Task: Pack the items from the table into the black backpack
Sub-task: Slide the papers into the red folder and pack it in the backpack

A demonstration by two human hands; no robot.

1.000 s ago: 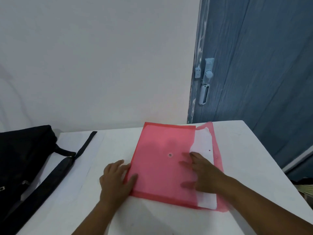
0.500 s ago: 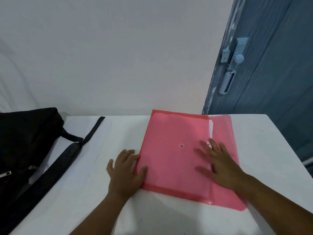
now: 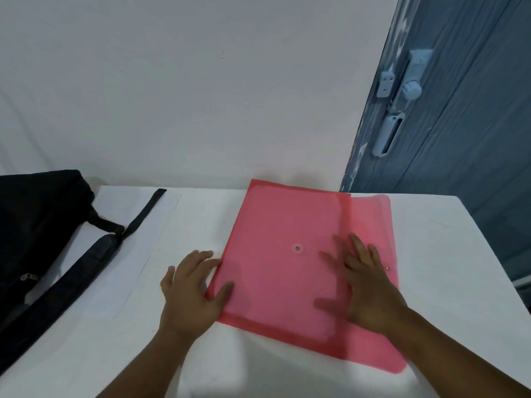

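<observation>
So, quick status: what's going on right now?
Both hands flat on red folder: left hand, right hand. Folder flap open. Black backpack waiting left. Nothing blocking.

Your white, flat-topped bench (image 3: pixel 287 369) stands against the pale wall. On it lies a translucent red plastic document folder (image 3: pixel 275 271), flat, right of centre. At the left edge rests a black fabric backpack (image 3: pixel 34 225), its dark straps (image 3: pixel 86 268) trailing across a white paper sheet (image 3: pixel 138 254) beside the folder.
</observation>
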